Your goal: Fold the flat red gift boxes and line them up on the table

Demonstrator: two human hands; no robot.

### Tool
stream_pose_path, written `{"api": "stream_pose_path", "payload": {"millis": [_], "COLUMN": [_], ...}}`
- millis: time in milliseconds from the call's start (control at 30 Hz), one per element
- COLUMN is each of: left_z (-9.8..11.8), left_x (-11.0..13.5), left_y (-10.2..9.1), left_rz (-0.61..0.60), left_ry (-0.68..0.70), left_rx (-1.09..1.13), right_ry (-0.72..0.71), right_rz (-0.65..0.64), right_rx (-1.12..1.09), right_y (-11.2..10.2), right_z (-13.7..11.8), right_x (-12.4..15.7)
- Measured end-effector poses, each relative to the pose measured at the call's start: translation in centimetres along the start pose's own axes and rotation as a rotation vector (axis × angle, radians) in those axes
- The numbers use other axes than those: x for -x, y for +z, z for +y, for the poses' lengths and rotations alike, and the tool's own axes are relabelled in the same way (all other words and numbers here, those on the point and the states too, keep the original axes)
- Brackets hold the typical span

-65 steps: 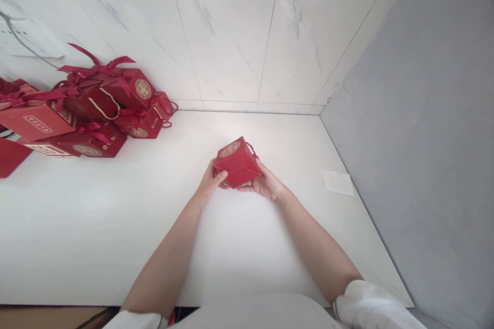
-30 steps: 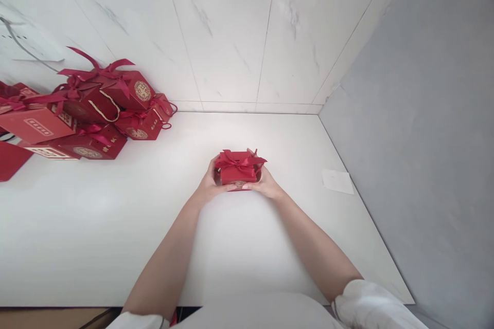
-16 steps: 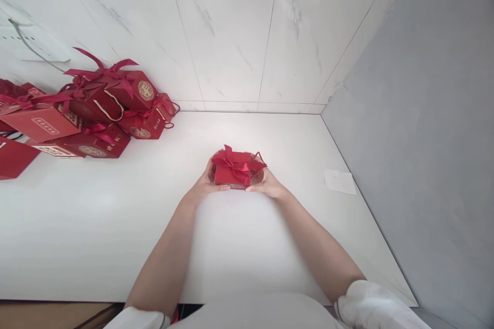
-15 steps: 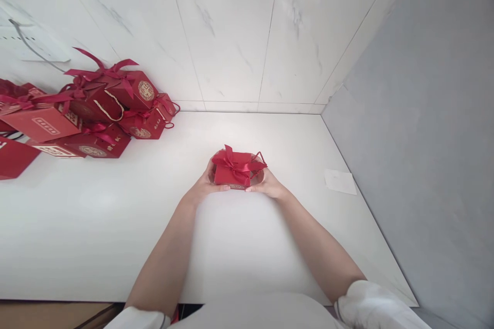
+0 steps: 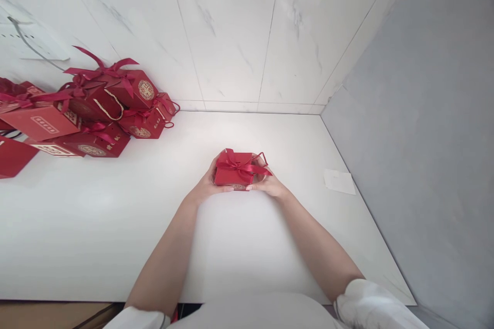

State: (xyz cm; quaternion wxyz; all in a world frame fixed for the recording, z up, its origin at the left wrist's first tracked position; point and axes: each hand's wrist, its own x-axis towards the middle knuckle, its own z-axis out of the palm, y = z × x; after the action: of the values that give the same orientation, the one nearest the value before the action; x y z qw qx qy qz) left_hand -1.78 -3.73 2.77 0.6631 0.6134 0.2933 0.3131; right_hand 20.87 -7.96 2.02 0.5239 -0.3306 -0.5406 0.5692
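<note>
A small red gift box (image 5: 231, 175) with a red ribbon bow on top sits between both hands at the middle of the white table (image 5: 96, 216). My left hand (image 5: 206, 185) grips its left side, thumb along the near edge. My right hand (image 5: 270, 182) clasps the right side, with fingers up by the ribbon bow. A thin red cord loop sticks out at the box's far right corner.
A heap of several red gift boxes and bags (image 5: 92, 108) with ribbons lies at the far left against the marble wall. A white paper slip (image 5: 339, 181) lies at the right near the grey wall (image 5: 424, 139). A white socket strip with a cable is at the upper left.
The box was turned from tilted with its gold emblem showing to bow side up. Since then my right fingers have shifted onto the ribbon, and the box sits slightly lower.
</note>
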Motion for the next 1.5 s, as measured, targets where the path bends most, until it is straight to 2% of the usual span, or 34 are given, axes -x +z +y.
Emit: {"api": "stream_pose_path", "payload": {"millis": [333, 700, 867, 967, 1033, 1100, 1167, 1233, 1300, 1367, 1500], "left_z": [0.3, 0.1, 0.3, 0.2, 0.2, 0.7, 1.9, 3.5, 5.1, 6.0, 5.6], "left_x": [0.0, -0.1, -0.1, -0.3, -0.2, 0.1, 0.7, 1.5, 2.2, 2.6, 2.7], "left_y": [0.4, 0.4, 0.8, 0.3, -0.3, -0.6, -0.3, 0.5, 1.6, 2.4, 2.6], "left_rz": [0.053, 0.038, 0.088, 0.100, 0.179, 0.380, 0.578, 0.639, 0.568, 0.468, 0.290], "left_ry": [0.014, 0.062, 0.077, 0.063, 0.070, 0.138, 0.214, 0.267, 0.300, 0.308, 0.239], "left_rx": [0.036, -0.002, -0.048, -0.052, -0.037, -0.105, -0.278, -0.484, -0.629, -0.679, -0.679], "right_ry": [0.010, 0.024, 0.043, 0.052, 0.052, 0.048, 0.043, 0.047, 0.050, 0.034, 0.018], "right_rz": [-0.030, -0.101, -0.046, -0.020, -0.030, -0.060, -0.081, -0.096, -0.122, -0.145, -0.162], "right_rx": [-0.006, -0.035, -0.020, -0.032, -0.059, -0.084, -0.076, -0.047, -0.032, -0.023, 0.045], "right_y": [0.1, 0.3, 0.4, 0.2, 0.1, 0.0, 0.2, 0.7, 1.3, 1.7, 2.0], "right_z": [0.5, -0.8, -0.6, -0.2, 0.1, 0.3, 0.2, -0.1, -0.5, -0.7, -0.5], "right_x": [0.1, 0.2, 0.2, 0.2, 0.1, 0.1, 0.1, 0.2, 0.2, 0.3, 0.3]}}
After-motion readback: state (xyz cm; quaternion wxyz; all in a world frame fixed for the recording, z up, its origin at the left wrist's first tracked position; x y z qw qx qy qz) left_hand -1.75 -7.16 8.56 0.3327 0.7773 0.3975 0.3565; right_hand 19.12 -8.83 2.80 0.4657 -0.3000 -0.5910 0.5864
